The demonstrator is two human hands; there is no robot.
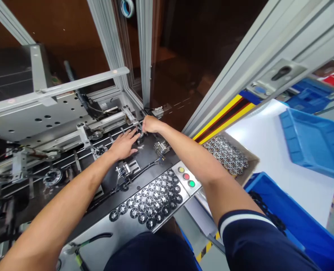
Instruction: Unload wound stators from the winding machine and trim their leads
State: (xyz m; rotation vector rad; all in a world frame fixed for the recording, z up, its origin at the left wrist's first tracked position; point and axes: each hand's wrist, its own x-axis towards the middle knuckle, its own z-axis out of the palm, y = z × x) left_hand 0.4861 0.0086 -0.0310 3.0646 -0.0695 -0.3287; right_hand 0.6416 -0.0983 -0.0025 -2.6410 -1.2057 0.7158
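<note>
My left hand [124, 144] reaches over the machine's track with its fingers stretched out and apart. Its fingertips rest at a round black-and-silver part [140, 139] seated in the track. On the other side of that part is my right hand [151, 124], fingers curled closed and pointing down. What they grip, if anything, is hidden behind the hand. Further left along the track sit another round part [100, 151] and a larger-looking one [53, 177]. Below my left hand, a small metal bracket fixture [126, 170] is mounted on the dark plate.
Rows of round black-and-silver parts [156, 195] lie on the steel ledge beside yellow, red and green buttons [186, 176]. Pliers [78, 248] lie at the front. To the right stand a cardboard box [251, 167] of metal rings and a blue bin [305, 222]. Aluminium posts [146, 49] frame the machine.
</note>
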